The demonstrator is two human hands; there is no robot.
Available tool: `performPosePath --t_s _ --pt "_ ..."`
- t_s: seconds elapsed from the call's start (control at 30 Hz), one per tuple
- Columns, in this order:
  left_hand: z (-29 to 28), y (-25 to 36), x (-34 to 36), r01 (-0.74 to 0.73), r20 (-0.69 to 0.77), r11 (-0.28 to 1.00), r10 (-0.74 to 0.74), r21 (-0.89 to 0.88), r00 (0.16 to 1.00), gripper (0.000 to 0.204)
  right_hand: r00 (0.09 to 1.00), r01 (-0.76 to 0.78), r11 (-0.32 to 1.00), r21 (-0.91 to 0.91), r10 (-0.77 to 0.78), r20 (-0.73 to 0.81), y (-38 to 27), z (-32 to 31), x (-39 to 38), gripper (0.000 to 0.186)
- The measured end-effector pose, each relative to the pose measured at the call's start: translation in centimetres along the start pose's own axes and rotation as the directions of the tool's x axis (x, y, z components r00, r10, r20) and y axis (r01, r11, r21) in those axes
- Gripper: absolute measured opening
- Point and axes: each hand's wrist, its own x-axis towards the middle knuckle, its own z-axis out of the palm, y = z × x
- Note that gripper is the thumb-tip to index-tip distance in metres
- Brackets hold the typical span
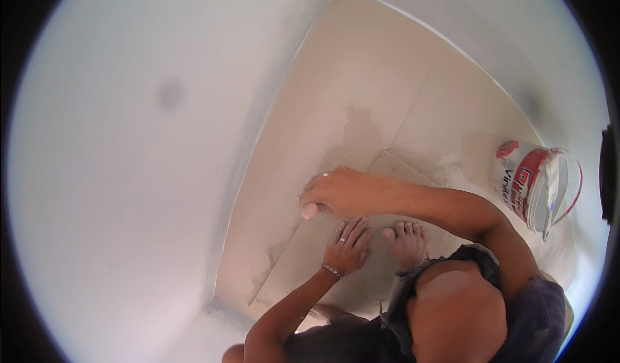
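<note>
— In the head view, where was the tile [303,256]?
— In the floor [361,60], beneath the flat-lying left hand [347,250]. The right hand [336,192] curled over the tile's edge; its grip, I could not tell.
— The handling?
— Probably stiff, heavy, brittle; best held by edges.

Matt tile [298,270], plastic bucket [520,183]

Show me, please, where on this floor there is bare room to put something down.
The widest bare stretch of floor lies beyond the right hand, between the left wall and right wall; a dark stain marks its near part. A smaller patch lies between the right forearm and the bucket. Around the right hand, left hand and bare foot it is crowded.
</note>
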Motion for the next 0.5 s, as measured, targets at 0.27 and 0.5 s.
performPosePath --t_s 0.27,0.5 --pt "-0.3 1.3 -1.5 0.08 0.23 0.985 -0.043 -0.154 0.972 0.035 0.533 -0.464 0.873 -0.148 0.142 -0.834 13.1 -17.7 0.6 0.032" --pt "2.3 8.8 -10.8 0.411 0.881 0.84 0.154 -0.356 0.448 0.05 0.835 -0.097 0.962 -0.256 -0.062 -0.547 8.5 -0.5 4.2 0.025"
